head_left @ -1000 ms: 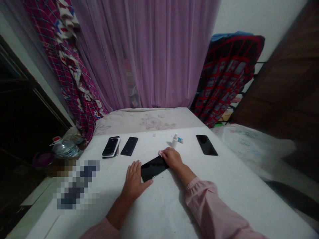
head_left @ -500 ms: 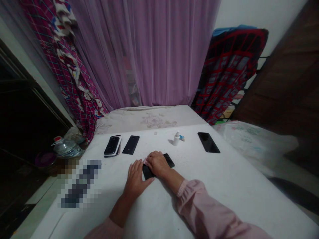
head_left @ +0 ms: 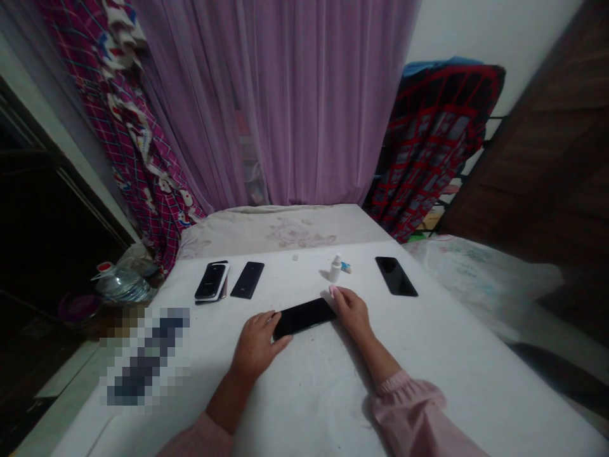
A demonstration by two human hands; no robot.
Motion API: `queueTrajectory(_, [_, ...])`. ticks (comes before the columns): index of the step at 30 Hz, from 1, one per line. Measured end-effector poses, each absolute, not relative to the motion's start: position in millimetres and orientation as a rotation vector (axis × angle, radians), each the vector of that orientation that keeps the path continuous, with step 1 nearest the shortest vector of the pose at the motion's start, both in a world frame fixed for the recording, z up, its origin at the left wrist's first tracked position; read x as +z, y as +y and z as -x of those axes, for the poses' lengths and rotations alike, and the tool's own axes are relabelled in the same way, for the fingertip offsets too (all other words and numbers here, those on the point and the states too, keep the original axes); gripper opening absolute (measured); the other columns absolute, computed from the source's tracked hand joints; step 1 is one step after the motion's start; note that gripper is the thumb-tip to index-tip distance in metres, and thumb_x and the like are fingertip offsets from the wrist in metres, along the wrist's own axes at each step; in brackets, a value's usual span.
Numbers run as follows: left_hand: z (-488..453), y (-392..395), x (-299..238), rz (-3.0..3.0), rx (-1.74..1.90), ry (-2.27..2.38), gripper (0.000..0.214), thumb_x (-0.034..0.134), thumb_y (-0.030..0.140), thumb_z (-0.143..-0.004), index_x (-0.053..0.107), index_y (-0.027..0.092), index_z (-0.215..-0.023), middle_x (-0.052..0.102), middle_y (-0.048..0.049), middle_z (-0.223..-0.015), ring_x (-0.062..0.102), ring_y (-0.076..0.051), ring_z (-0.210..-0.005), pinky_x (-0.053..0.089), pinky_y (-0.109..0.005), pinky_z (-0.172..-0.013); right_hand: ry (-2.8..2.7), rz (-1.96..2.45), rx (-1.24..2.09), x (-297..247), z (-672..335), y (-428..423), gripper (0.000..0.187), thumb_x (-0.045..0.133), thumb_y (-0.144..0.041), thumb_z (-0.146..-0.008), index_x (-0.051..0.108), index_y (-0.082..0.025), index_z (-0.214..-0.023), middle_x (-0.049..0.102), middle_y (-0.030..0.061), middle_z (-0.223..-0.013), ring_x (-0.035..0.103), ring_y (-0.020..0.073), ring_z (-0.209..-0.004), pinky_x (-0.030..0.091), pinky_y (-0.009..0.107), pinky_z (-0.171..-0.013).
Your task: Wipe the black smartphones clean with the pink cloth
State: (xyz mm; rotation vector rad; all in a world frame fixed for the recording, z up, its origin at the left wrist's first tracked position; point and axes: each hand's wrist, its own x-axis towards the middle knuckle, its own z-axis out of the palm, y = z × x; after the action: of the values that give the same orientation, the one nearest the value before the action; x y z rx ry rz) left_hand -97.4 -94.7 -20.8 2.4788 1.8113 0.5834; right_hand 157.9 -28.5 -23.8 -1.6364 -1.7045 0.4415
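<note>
The purple curtain (head_left: 304,95) hangs well beyond the black phone (head_left: 304,317), filling the back of the view. Under that phone lies the white worktop (head_left: 428,368), and the phone rests flat on it, screen up, slightly slanted, between the two hands. A red checked cloth (head_left: 428,146) hangs far off to the phone's right, clear of everything. A water bottle (head_left: 118,285) sits well to the phone's left, off the worktop's edge.

The left hand (head_left: 257,343) is at the phone's left end. Its grip brackets that end lightly, thumb on the near edge and fingers curled over the far corner. The phone is not lifted, so this looks like a bracing hold to stop it sliding. The right hand (head_left: 353,311) lies flat and released at the phone's right end, fingertips just touching it. There is a pale pink speck at the fingertips, too small to identify.

Two dark phones (head_left: 212,280) (head_left: 247,279) sit side by side beyond and left of the black phone. A fourth phone (head_left: 396,276) lies beyond and to its right, and all three seem set aside out of the hands' way. A small white bottle (head_left: 335,269) stands upright just beyond the black phone, within easy reach of the right hand.
</note>
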Motion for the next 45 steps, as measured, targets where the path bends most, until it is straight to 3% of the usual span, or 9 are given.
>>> queueTrajectory(4, [89,-81,7,-2.394,0.445,1.961,0.029,0.052,0.041,-0.094,0.072,0.021,-0.095,0.076,-0.0069,-0.084,0.07,-0.023,-0.082,0.049,-0.032,-0.08,-1.351,1.432,0.581,-24,-155,-33,0.057,0.042,-0.06,-0.09,0.07,-0.013,-0.106,0.074,0.0111,-0.1,0.068,0.0243,-0.092,0.053,0.033,-0.082])
queueTrajectory(7, [86,-72,14,-2.211,0.467,2.05,0.025,0.051,0.038,-0.094,0.07,0.022,-0.097,0.073,-0.0038,-0.074,0.068,-0.019,-0.07,0.044,-0.024,-0.065,-1.221,1.28,0.608,-21,-149,-33,0.049,0.056,-0.058,-0.085,0.071,-0.016,-0.105,0.074,0.01,-0.101,0.068,0.0252,-0.091,0.054,0.036,-0.083])
queueTrajectory(11, [89,-69,0,-1.908,0.744,1.882,0.022,0.051,0.035,-0.091,0.067,0.022,-0.1,0.066,0.0031,-0.064,0.063,-0.014,-0.06,0.04,-0.02,-0.057,-1.402,1.157,0.441,-18,-138,-25,0.031,0.055,-0.043,-0.09,0.072,-0.021,-0.103,0.073,0.0079,-0.099,0.068,0.022,-0.091,0.054,0.035,-0.084])
queueTrajectory(17, [90,-79,-25,-1.607,1.113,1.449,0.033,0.054,0.037,-0.085,0.066,0.017,-0.109,0.071,-0.0009,-0.08,0.066,-0.016,-0.074,0.051,-0.022,-0.068,-1.639,1.118,0.046,-16,-116,-1,0.026,0.049,-0.031,-0.094,0.072,-0.024,-0.104,0.072,0.0076,-0.104,0.063,0.023,-0.098,0.051,0.04,-0.087])
queueTrajectory(22, [89,-82,-30,-1.603,1.144,1.394,0.034,0.052,0.037,-0.088,0.066,0.016,-0.111,0.072,-0.0027,-0.086,0.067,-0.017,-0.08,0.053,-0.024,-0.079,-1.805,1.093,-0.07,-22,-95,-1,0.025,0.049,-0.024,-0.095,0.07,-0.025,-0.108,0.072,0.0052,-0.112,0.055,0.0267,-0.112,0.044,0.045,-0.092])
queueTrajectory(29, [87,-83,-22,-1.715,1.136,1.47,0.031,0.052,0.034,-0.087,0.067,0.019,-0.109,0.074,-0.0031,-0.088,0.068,-0.016,-0.08,0.053,-0.022,-0.077,-1.96,0.994,-0.038,-15,-70,-37,0.024,0.051,-0.021,-0.094,0.067,-0.025,-0.111,0.071,0.0033,-0.114,0.049,0.0252,-0.124,0.031,0.046,-0.102])
queueTrajectory(34, [85,-85,-20,-1.801,1.092,1.589,0.026,0.05,0.034,-0.087,0.069,0.019,-0.096,0.072,-0.0026,-0.076,0.066,-0.015,-0.068,0.051,-0.02,-0.067,-2.016,0.915,-0.067,-12,-67,-48,0.023,0.051,-0.022,-0.094,0.065,-0.026,-0.112,0.071,0.0021,-0.116,0.048,0.0253,-0.126,0.027,0.047,-0.105])
queueTrajectory(39, [84,-87,-21,-1.812,1.126,1.591,0.031,0.05,0.034,-0.088,0.067,0.02,-0.111,0.073,-0.0015,-0.081,0.067,-0.014,-0.07,0.05,-0.019,-0.068,-1.925,1.048,-0.166,-19,-93,-24,0.024,0.05,-0.022,-0.095,0.067,-0.029,-0.111,0.071,0.0024,-0.113,0.047,0.0277,-0.126,0.027,0.053,-0.106])
queueTrajectory(45, [85,-87,-22,-1.785,1.098,1.571,0.031,0.05,0.035,-0.089,0.068,0.019,-0.108,0.072,-0.0012,-0.079,0.067,-0.014,-0.072,0.05,-0.019,-0.068,-1.792,1.208,-0.265,-28,-115,5,0.023,0.049,-0.025,-0.097,0.069,-0.028,-0.108,0.071,0.0044,-0.11,0.049,0.0315,-0.122,0.031,0.055,-0.101])
